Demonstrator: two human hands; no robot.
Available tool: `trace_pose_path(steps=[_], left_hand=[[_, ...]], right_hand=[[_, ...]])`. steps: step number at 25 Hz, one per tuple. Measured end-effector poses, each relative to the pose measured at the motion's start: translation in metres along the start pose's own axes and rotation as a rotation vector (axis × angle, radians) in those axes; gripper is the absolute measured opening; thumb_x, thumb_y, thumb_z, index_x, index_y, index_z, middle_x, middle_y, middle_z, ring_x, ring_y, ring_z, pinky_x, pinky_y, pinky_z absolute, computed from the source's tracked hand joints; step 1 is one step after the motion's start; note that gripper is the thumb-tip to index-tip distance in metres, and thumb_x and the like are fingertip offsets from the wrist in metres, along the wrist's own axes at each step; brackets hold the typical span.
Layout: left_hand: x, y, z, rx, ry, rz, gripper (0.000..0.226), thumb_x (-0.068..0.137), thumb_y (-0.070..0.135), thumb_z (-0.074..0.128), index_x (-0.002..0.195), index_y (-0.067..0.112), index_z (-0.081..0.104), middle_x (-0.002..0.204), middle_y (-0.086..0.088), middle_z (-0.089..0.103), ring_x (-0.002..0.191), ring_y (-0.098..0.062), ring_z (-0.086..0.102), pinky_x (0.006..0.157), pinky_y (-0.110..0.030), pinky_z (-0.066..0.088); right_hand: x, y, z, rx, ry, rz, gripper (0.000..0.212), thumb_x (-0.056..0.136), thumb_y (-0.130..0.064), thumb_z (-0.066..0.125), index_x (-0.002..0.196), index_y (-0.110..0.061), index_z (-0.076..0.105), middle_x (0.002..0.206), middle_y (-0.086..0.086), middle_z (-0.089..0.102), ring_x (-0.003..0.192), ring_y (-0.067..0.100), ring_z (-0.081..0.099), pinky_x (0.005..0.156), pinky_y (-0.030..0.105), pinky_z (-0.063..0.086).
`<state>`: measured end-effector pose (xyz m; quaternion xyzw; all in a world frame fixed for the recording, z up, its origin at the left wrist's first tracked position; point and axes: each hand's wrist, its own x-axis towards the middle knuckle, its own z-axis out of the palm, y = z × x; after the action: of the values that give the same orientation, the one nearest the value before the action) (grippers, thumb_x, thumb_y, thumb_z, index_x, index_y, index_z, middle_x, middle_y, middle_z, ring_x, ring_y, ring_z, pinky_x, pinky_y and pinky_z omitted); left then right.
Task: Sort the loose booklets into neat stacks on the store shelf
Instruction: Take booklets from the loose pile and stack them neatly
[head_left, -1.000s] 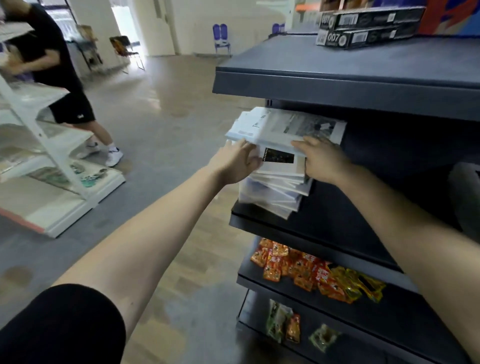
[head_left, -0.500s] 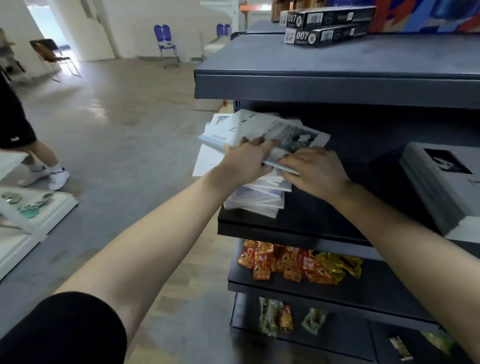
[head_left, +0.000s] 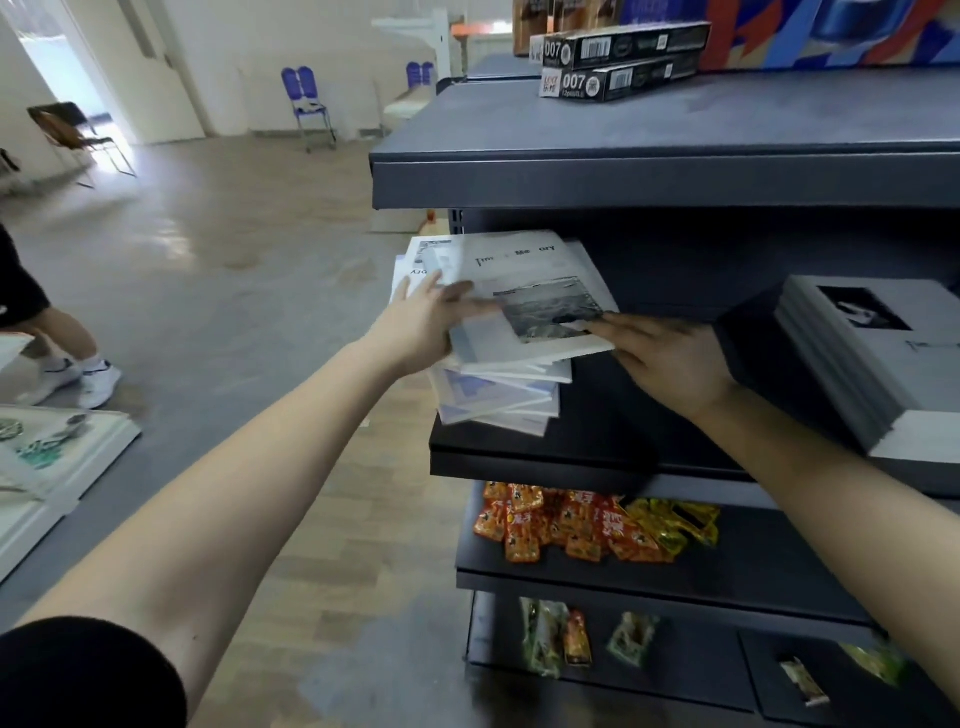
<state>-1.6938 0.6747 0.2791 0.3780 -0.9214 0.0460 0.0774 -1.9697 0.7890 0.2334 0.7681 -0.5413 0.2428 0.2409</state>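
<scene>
The booklets sit in a skewed pile at the shelf's left end, the upper ones jutting past its side. The left hand lies flat-fingered on the top cover, and the right hand has straight fingers against its corner. An uneven leftward push could slide the top copies onto the floor.

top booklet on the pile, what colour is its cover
The top booklet is white with a greyscale photo, seen in the head view.
</scene>
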Motion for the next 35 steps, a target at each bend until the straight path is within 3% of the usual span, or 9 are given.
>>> trace_pose_path(steps=[3,7,9,14,18,21,24,30,35], left_hand=[[-0.001,-0.012,-0.003,-0.034,0.123,-0.102,0.068,0.085,-0.011,0.042,0.132,0.037,0.051,0.132,-0.008,0.052,0.115,-0.034,0.047,0.089,-0.046,0.044],[-0.01,-0.017,-0.015,-0.266,0.192,-0.223,0.049,0.086,-0.006,0.042,0.113,0.025,0.069,0.118,-0.01,0.065,0.101,-0.028,0.061,0.079,-0.036,0.051],[-0.017,-0.004,-0.018,-0.391,0.174,-0.219,0.032,0.092,0.018,0.049,0.117,0.031,0.065,0.117,-0.005,0.065,0.094,-0.023,0.06,0.076,-0.03,0.047],[-0.012,0.017,0.003,-0.186,-0.017,-0.075,0.079,0.076,0.07,0.056,0.141,0.03,0.038,0.151,0.0,0.035,0.12,-0.029,0.051,0.101,-0.034,0.041],[-0.008,0.02,0.016,-0.155,0.015,-0.085,0.07,0.08,0.068,0.05,0.141,0.037,0.037,0.155,0.0,0.026,0.124,-0.035,0.046,0.108,-0.038,0.035],[-0.006,0.027,0.019,-0.163,0.052,-0.098,0.065,0.081,0.067,0.048,0.14,0.04,0.038,0.155,0.001,0.026,0.13,-0.035,0.038,0.111,-0.039,0.031],[-0.002,0.036,0.019,-0.172,0.071,-0.106,0.071,0.078,0.075,0.041,0.139,0.038,0.041,0.153,-0.002,0.029,0.133,-0.033,0.037,0.113,-0.039,0.026],[0.024,0.07,0.017,-0.334,0.111,-0.079,0.074,0.07,0.077,0.044,0.131,0.035,0.053,0.15,-0.007,0.035,0.138,-0.028,0.032,0.115,-0.041,0.023],[0.055,0.135,0.009,-0.571,0.16,-0.042,0.049,0.075,0.042,0.074,0.12,0.026,0.063,0.145,-0.004,0.043,0.139,-0.011,0.03,0.115,-0.028,0.019]], right_hand=[[0.002,-0.015,0.002,-0.08,0.068,-0.194,0.028,0.087,-0.025,0.056,0.111,-0.021,0.07,0.092,0.002,0.073,0.099,0.026,0.067,0.077,0.039,0.058],[0.013,-0.018,0.004,-0.062,0.084,-0.16,0.028,0.085,-0.019,0.054,0.111,-0.017,0.065,0.082,0.006,0.07,0.073,0.026,0.069,0.049,0.033,0.055],[0.016,-0.018,0.009,-0.068,0.097,-0.11,0.029,0.086,-0.02,0.052,0.111,-0.018,0.066,0.082,0.004,0.07,0.064,0.023,0.067,0.044,0.029,0.052],[0.014,-0.02,0.018,-0.001,0.155,-0.043,0.033,0.088,-0.025,0.048,0.115,-0.021,0.066,0.105,0.005,0.071,0.094,0.021,0.069,0.065,0.032,0.058],[0.015,-0.018,0.011,0.26,-0.054,0.059,0.038,0.085,-0.038,0.058,0.12,-0.025,0.063,0.132,0.007,0.056,0.129,0.027,0.045,0.106,0.042,0.038],[0.021,-0.018,0.004,0.392,-0.373,0.302,0.054,0.085,-0.049,0.059,0.136,-0.041,0.043,0.156,-0.005,0.018,0.145,0.022,0.008,0.117,0.037,0.012],[0.025,-0.011,0.0,0.464,-0.337,0.375,0.048,0.088,-0.047,0.056,0.134,-0.039,0.046,0.155,-0.004,0.022,0.142,0.014,0.019,0.113,0.021,0.011],[0.006,0.019,-0.025,0.567,-0.196,0.386,0.049,0.076,-0.033,0.074,0.122,-0.024,0.062,0.137,0.002,0.051,0.128,0.008,0.044,0.109,0.013,0.027],[-0.037,0.063,-0.052,0.463,-0.089,0.368,0.046,0.078,-0.03,0.072,0.121,-0.016,0.062,0.135,0.008,0.053,0.127,0.009,0.044,0.106,0.02,0.036]])
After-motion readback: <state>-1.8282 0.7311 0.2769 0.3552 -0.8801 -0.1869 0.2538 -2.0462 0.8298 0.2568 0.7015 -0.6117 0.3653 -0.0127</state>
